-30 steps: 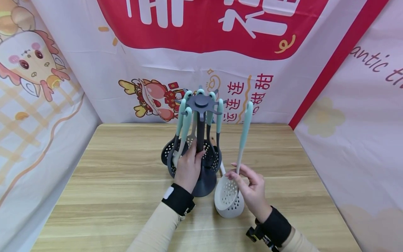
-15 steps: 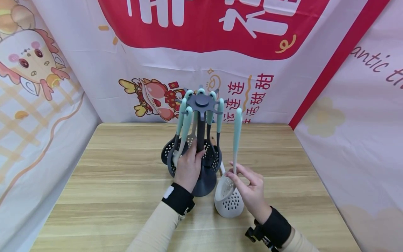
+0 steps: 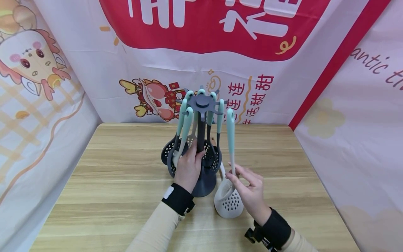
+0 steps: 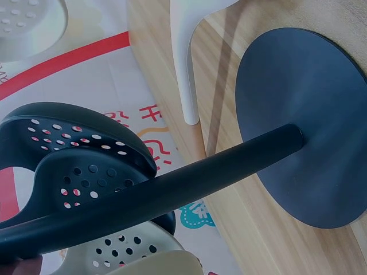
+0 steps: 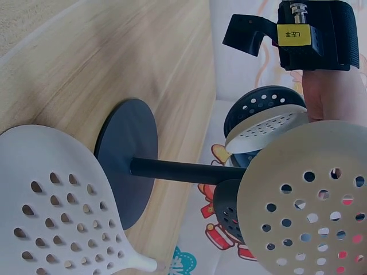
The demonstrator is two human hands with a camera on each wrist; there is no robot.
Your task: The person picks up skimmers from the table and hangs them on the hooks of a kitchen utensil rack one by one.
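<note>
My left hand (image 3: 188, 168) holds the upright stem of a dark grey utensil rack (image 3: 200, 131). Several mint-handled utensils hang from the rack, dark slotted ones and light ones among them. To its right, my right hand (image 3: 250, 190) pinches a skimmer (image 3: 231, 136) by its lower shaft, mint handle upward. The skimmer's pale perforated head (image 5: 304, 229) hangs down, seen nearly edge-on in the head view. Right below it, a white perforated strainer ladle (image 3: 230, 206) lies on the table, its wood-tipped handle (image 4: 186, 69) pointing away behind the rack.
The wood-grain table (image 3: 119, 196) ends at a printed cloth backdrop (image 3: 151, 63). The rack's round base (image 5: 129, 166) stands flat on the table, close to the strainer ladle. More printed cloth hangs on both sides.
The skimmer's handle has swung left toward the rack, and its head has turned from facing the camera to nearly edge-on. The left hand and rack stay put.
</note>
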